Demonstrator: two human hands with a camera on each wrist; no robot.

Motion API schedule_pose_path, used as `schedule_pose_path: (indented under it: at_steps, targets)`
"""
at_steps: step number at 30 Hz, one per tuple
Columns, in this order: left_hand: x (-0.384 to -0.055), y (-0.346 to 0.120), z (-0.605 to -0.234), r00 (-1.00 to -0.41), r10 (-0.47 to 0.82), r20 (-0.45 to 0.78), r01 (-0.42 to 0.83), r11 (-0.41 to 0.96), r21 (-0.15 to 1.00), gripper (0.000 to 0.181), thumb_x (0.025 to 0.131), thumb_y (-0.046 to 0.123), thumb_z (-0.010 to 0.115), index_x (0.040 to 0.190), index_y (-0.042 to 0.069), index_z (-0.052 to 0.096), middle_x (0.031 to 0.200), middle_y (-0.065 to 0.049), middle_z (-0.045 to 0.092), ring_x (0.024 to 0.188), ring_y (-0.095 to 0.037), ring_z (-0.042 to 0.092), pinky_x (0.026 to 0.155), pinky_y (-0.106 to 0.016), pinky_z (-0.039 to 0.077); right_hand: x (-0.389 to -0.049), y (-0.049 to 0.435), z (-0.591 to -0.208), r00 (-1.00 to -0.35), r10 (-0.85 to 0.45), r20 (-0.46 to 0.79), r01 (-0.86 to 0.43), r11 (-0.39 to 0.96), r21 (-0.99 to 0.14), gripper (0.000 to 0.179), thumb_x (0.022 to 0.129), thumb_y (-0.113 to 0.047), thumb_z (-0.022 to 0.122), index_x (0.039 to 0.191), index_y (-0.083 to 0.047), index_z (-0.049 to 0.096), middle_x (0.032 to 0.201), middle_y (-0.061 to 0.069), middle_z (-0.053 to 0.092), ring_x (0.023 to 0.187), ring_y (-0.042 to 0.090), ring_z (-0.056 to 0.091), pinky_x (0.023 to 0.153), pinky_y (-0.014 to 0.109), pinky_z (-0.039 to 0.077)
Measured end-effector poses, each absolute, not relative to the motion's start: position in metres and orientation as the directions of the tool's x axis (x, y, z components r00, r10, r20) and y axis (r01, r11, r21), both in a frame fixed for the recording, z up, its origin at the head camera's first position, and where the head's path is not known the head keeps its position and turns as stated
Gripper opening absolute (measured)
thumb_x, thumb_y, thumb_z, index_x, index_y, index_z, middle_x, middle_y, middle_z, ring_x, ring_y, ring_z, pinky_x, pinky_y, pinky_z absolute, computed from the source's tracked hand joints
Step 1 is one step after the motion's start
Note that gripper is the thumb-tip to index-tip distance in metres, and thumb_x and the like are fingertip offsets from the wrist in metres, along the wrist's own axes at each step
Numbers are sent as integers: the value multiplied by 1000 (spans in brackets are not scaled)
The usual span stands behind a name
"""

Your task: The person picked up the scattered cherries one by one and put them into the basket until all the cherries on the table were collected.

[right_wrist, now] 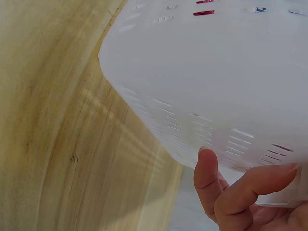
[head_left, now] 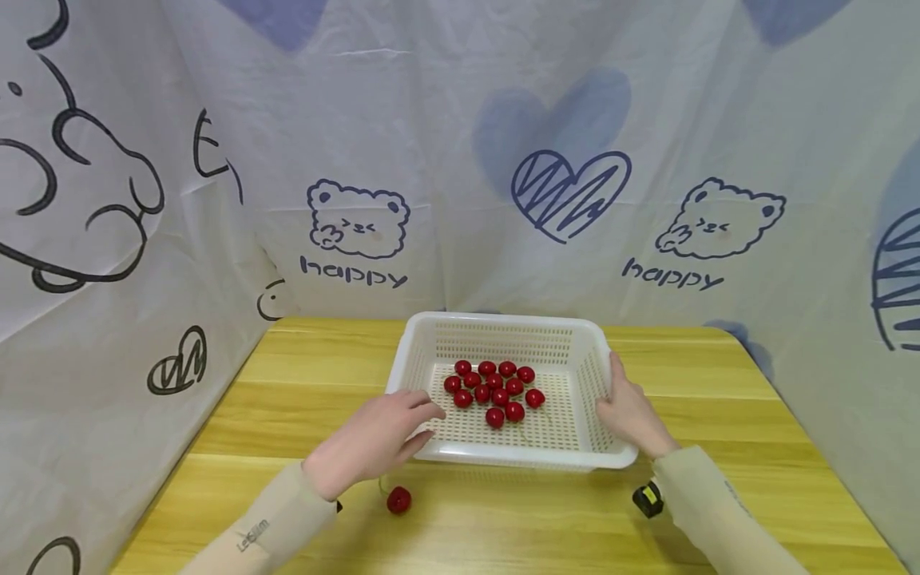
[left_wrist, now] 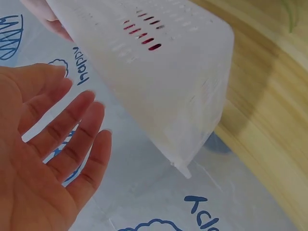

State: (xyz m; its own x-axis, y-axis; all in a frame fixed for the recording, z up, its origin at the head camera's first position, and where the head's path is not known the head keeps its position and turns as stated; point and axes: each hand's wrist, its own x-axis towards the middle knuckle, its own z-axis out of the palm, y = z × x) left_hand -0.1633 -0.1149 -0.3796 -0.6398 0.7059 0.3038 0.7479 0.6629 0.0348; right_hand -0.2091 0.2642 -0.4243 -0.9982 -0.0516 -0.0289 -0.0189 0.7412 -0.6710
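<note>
A white slotted plastic basket (head_left: 496, 455) stands on the wooden table with several red cherries (head_left: 493, 382) clustered on its bottom. My right hand (head_left: 634, 409) grips the basket's right rim, with curled fingers (right_wrist: 207, 173) under the rim against the outer wall. Over the front left corner hovers my left hand (head_left: 381, 431). Its fingers (left_wrist: 89, 127) are spread and relaxed, holding nothing, apart from the basket's side in the left wrist view. One loose cherry (head_left: 398, 501) with a stem lies on the table in front of the basket, just below the left hand.
The yellow wood-grain table (head_left: 273, 407) extends on both sides of the basket. A pale curtain (head_left: 460, 160) with blue drawings hangs behind it and along the sides. Beside the right sleeve is a small black and yellow object (head_left: 648, 499).
</note>
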Motion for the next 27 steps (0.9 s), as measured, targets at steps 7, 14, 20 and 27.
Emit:
schedule_pose_path:
  at_steps: [7, 14, 20, 27]
  targets:
    - [-148, -125, -386, -648, 715, 261, 747, 663, 40, 15, 94, 22, 71, 108, 17, 71, 97, 5, 70, 81, -10, 62, 71, -27, 56, -210, 265, -425, -999, -47, -20, -22, 751, -660, 93, 86, -2, 47, 158, 1, -12, 145, 48, 36, 109, 55, 64, 69, 46, 64]
    - [-140, -129, -389, -655, 704, 274, 743, 667, 64, 16, 94, 20, 70, 109, 18, 72, 105, 5, 71, 94, -13, 66, 81, -33, 59, -210, 266, -426, -998, -57, -34, -18, 733, -680, 94, 87, -2, 47, 159, -2, -14, 146, 47, 35, 108, 53, 65, 68, 45, 64]
    - [-134, -128, -390, -629, 714, 307, 761, 647, 52, 18, 90, 17, 74, 108, 18, 72, 104, 6, 69, 92, -12, 65, 78, -31, 59, -212, 267, -425, -998, -48, -37, -11, 742, -671, 94, 88, -2, 47, 159, -2, -14, 147, 46, 35, 106, 52, 67, 66, 42, 63]
    - [-125, -127, -402, -554, 777, 299, 812, 583, -11, 12, 90, 17, 74, 101, 19, 71, 96, 9, 68, 84, -7, 63, 70, -24, 55, -216, 264, -427, -999, -48, -24, -19, 739, -673, 96, 86, -1, 48, 159, -1, -13, 145, 46, 37, 104, 51, 67, 66, 42, 63]
